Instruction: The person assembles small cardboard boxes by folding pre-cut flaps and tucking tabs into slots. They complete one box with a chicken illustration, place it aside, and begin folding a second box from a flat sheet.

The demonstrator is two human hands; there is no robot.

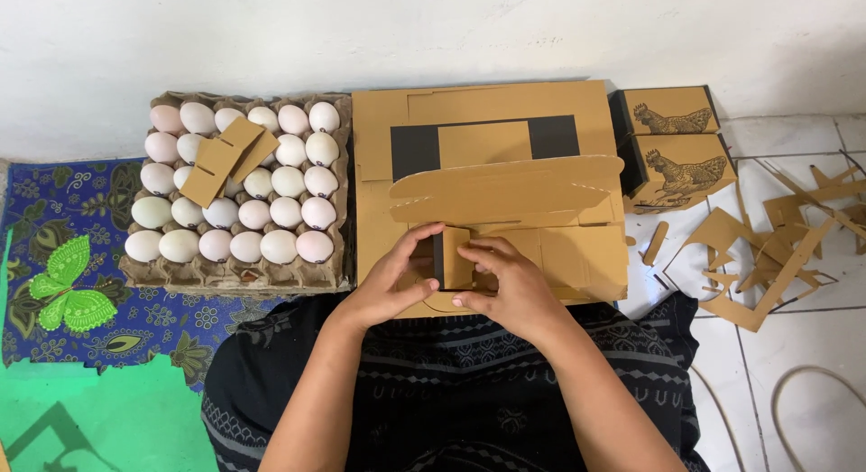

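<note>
My left hand (pixel 392 282) and my right hand (pixel 510 287) meet over a flat brown cardboard box blank (pixel 505 188) that lies on a stack of similar sheets. Both hands grip a small folded flap (pixel 456 255) at the blank's near edge, thumbs and fingertips pinching it from either side. The blank has black inner panels and a curved flap raised across its middle. My lap in dark patterned cloth is right below the hands.
A grey pulp egg tray (pixel 329 278) with several pale eggs sits to the left, a folded cardboard piece (pixel 227 158) on top. Two finished brown boxes (pixel 678 154) with a hen picture stand at the right. Cardboard offcuts (pixel 776 246) litter the tiled floor. A blue patterned cloth (pixel 81 282) lies at the left.
</note>
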